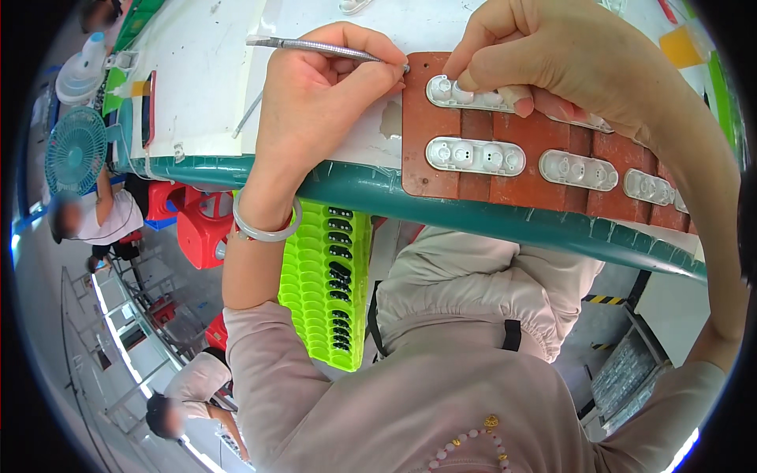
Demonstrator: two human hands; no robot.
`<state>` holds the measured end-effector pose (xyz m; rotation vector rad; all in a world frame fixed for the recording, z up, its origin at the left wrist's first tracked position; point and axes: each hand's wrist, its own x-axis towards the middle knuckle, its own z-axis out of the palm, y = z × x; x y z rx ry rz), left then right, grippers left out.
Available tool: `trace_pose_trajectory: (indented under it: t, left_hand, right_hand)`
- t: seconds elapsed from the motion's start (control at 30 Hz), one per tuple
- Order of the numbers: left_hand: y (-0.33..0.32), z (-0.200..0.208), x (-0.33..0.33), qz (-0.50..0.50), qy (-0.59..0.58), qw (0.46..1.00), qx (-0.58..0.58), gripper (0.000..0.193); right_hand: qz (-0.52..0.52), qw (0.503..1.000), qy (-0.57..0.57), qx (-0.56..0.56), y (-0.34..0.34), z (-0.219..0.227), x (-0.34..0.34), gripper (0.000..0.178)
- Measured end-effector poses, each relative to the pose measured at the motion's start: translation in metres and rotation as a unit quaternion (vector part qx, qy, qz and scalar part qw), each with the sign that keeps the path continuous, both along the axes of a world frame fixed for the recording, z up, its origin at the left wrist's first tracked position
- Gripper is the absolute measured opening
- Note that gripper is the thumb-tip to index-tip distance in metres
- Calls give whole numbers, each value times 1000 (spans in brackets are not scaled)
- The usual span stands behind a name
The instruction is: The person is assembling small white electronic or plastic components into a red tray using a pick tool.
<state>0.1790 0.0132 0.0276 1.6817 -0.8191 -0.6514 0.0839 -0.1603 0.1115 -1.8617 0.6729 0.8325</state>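
My left hand (319,98) is closed round a slim metal rod-like tool (315,47) with a ribbed shaft. One end of it points left; the other comes out at the fingertips beside the upper left corner of a reddish-brown board (438,186). My right hand (564,59) bends over the board, fingertips pinched at a white oval part (438,93) with round cups. Whatever the pinch holds is hidden by the fingers. In the board's near row lie similar white parts (475,156), (579,170) and, partly behind my forearm, (650,188).
The white table (206,87) has a green padded edge (355,185). Below it stands a lime-green tray (303,276) with small black pieces. A teal fan (76,150), red stools (201,229) and two seated people (106,209) are at the left. A yellow-orange container (683,47) stands far right.
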Motion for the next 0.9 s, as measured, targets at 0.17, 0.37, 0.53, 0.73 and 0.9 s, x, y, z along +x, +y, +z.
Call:
trace_pose_trajectory:
  t: [0.17, 0.37, 0.53, 0.73, 0.9]
  left_hand:
    - [-1, 0, 0, 13, 108, 992, -56, 13]
    - [-1, 0, -5, 39, 64, 997, -27, 14]
    - [0, 0, -1, 54, 38, 998, 23, 14]
    - [-6, 8, -6, 65, 51, 996, 38, 11]
    - [-5, 7, -2, 49, 9, 997, 64, 11]
  right_hand:
    - [15, 1000, 10, 4, -1, 2, 0, 26]
    - [24, 1000, -13, 10, -7, -6, -2, 27]
    - [27, 999, -8, 17, -5, 0, 0, 26]
    - [23, 999, 1, 31, -6, 0, -1, 25]
    - [-73, 969, -223, 74, -5, -44, -22, 17]
